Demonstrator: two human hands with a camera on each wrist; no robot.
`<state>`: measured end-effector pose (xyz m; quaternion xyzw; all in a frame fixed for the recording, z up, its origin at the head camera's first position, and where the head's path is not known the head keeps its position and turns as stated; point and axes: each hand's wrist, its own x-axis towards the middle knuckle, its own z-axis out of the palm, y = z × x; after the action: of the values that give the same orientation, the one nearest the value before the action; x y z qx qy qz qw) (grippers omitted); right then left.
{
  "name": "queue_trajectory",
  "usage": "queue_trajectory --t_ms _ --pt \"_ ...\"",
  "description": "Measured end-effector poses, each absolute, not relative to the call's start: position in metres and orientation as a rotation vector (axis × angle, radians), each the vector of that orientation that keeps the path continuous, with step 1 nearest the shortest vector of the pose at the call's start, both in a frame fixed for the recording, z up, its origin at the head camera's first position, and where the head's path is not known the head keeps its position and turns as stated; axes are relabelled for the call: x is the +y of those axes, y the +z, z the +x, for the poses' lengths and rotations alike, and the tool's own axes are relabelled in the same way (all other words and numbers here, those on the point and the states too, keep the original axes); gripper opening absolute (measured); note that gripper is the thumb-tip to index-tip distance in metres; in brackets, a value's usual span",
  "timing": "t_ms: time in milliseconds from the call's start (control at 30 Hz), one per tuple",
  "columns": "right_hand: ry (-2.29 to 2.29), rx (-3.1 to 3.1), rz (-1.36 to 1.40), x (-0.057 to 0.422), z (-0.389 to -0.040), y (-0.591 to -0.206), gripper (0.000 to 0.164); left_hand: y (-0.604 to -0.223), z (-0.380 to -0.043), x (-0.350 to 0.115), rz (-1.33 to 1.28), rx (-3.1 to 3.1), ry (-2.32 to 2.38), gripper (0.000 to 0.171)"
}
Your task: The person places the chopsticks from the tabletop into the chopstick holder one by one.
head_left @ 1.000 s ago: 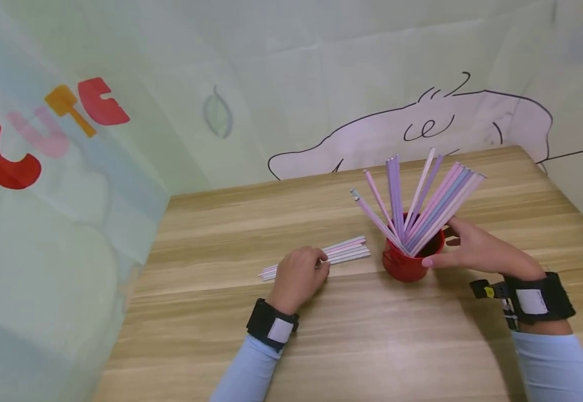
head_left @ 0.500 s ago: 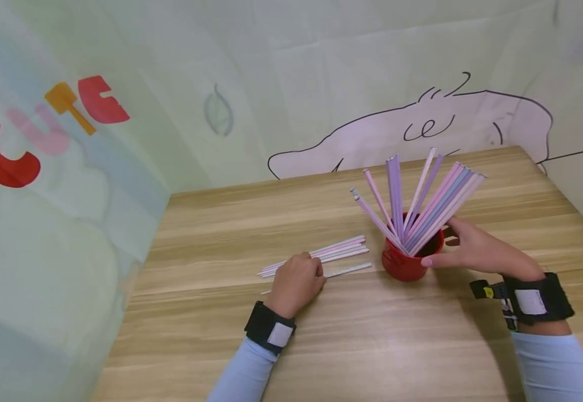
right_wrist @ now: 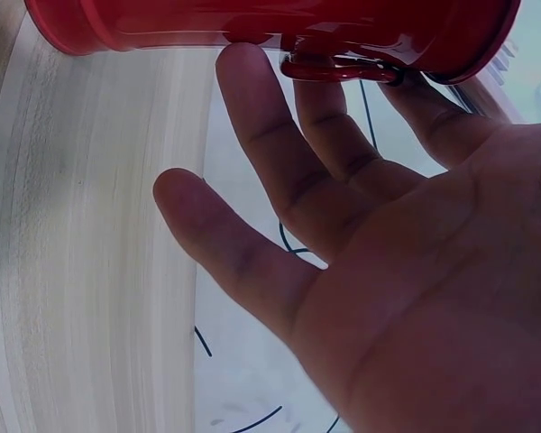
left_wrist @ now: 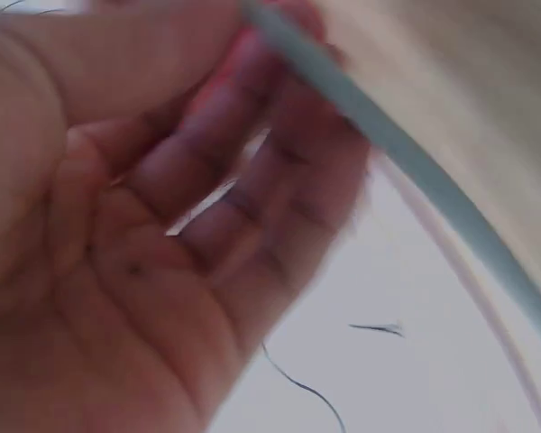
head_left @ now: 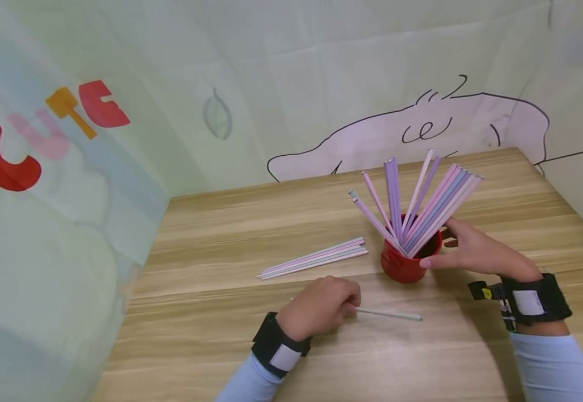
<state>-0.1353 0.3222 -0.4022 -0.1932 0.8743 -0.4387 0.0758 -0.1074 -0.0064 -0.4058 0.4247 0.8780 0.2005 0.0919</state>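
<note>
My left hand (head_left: 321, 304) pinches a slim grey-green pencil (head_left: 392, 315) between thumb and fingertips, low over the front of the table. In the left wrist view the pencil (left_wrist: 388, 135) runs from the fingertips down to the right, blurred. On the right, a red cup (head_left: 402, 268) stands upright, with several pastel pencils (head_left: 394, 190) fanned out in it. My right hand (head_left: 482, 254) holds the cup, thumb at its front rim and fingers behind. The right wrist view shows fingertips against the cup (right_wrist: 252, 23) and its small handle (right_wrist: 338, 70).
A small row of pastel pencils (head_left: 314, 259) lies on the wooden table (head_left: 211, 329), left of the cup and behind my left hand. A printed cloth wall (head_left: 181, 128) closes off the back and left side of the table.
My left hand has drawn one pencil away from the row, toward the front and right, and its far end now points slightly downward. The right hand and cup have stayed put.
</note>
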Motion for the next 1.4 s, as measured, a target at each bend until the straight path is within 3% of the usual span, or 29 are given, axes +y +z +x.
queue_trajectory --t_ms 133,367,567,767,933,1167,1400 --pt "-1.341 2.603 -0.596 0.323 -0.135 -0.403 0.078 -0.384 -0.108 0.002 1.322 2.413 1.174 0.005" --pt "-1.34 2.597 -0.593 0.324 -0.135 -0.406 0.077 -0.36 -0.114 0.012 1.212 1.886 2.242 0.028" --pt "-1.343 2.595 -0.599 0.324 -0.136 -0.408 0.076 -0.36 -0.126 0.022 1.154 1.94 2.639 0.028" --pt "-1.343 2.589 -0.592 0.322 -0.136 -0.406 0.078 -0.377 -0.132 0.032 1.03 2.234 2.485 0.016" --pt "-1.342 2.592 -0.6 0.32 -0.136 -0.403 0.078 -0.389 -0.136 0.04 1.088 2.622 2.14 0.011" --pt "-1.334 2.615 -0.631 0.322 -0.138 -0.403 0.076 -0.397 -0.137 0.044 1.169 3.047 1.475 0.013" --pt "-1.356 2.608 -0.628 0.322 -0.136 -0.402 0.075 -0.397 -0.138 0.04 1.149 3.042 1.356 0.018"
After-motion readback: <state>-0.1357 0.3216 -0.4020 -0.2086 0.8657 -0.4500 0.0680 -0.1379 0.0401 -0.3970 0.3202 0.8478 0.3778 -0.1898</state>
